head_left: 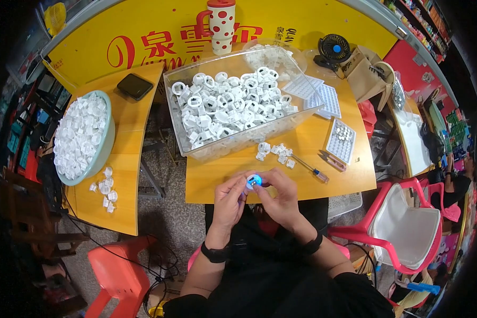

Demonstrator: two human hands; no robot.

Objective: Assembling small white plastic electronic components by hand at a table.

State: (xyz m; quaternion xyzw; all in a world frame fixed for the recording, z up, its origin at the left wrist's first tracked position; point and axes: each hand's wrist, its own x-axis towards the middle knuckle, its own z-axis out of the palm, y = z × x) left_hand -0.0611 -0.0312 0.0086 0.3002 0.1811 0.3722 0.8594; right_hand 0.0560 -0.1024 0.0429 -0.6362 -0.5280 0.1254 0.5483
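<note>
Between my two hands, just over the table's near edge, is a small round white plastic piece (253, 180) with a blue glow and a dark spot inside. My left hand (230, 197) pinches it from the left. My right hand (281, 195) grips its other side, the thumb pressed toward the lit face. Beyond them on the table lie several loose white plastic parts (281, 152) and a screwdriver (311, 170). A large transparent bin (238, 142) full of white ring-shaped pieces with dark centres stands farther back.
Left, a pale green basin (110, 139) heaped with white parts sits on another table, near a dark phone (134, 86). White trays (331, 102), pink-handled pliers (334, 161), a black fan (334, 49) and a spotted tumbler (221, 26) are around the bin. A pink chair (403, 222) stands right.
</note>
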